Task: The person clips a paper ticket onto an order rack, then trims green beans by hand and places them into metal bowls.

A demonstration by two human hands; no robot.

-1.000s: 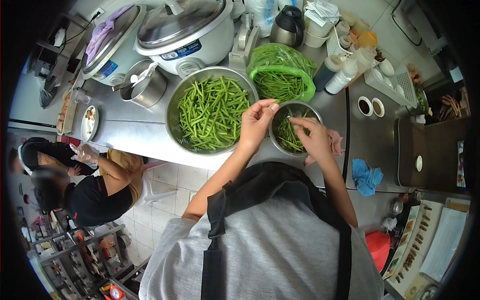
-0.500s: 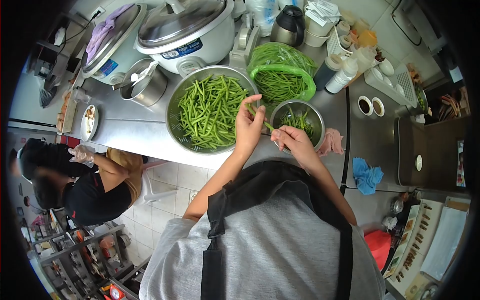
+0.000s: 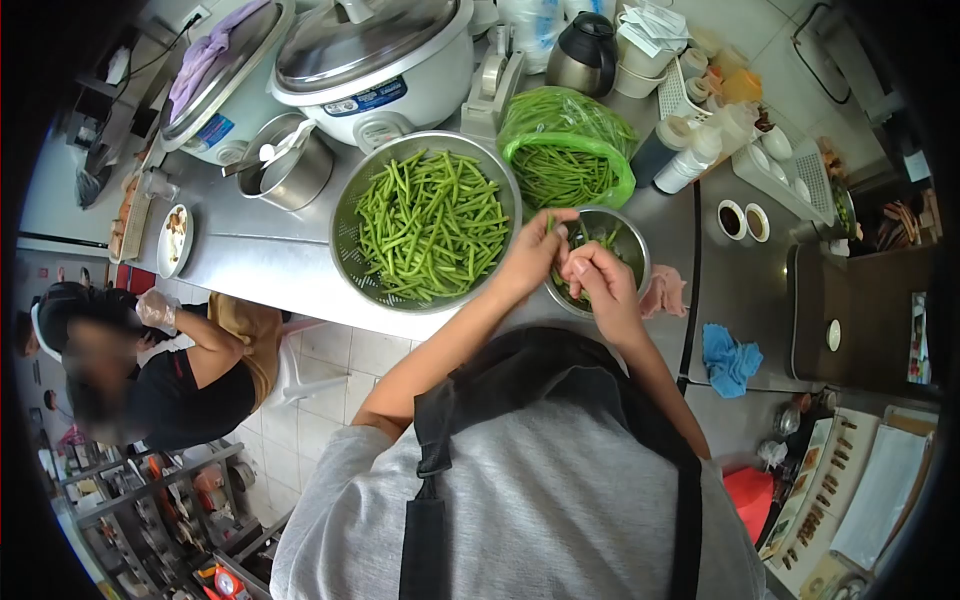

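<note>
Bright green beans (image 3: 432, 222) fill the silver perforated colander (image 3: 345, 240) just left of the hands, and darker green beans (image 3: 572, 285) lie in the small steel bowl (image 3: 632, 245) under the hands. Beyond the hands a translucent green bag (image 3: 560, 125) holds more green beans. The bench (image 3: 255, 250) is dull grey steel. Right of the hands lie a pink cloth (image 3: 665, 292) and, farther off, a blue cloth (image 3: 730, 358). Far beyond the colander stands a white rice cooker (image 3: 375, 65) with a blue label. The person's apron (image 3: 560, 375) is black over a grey shirt (image 3: 550, 500).
</note>
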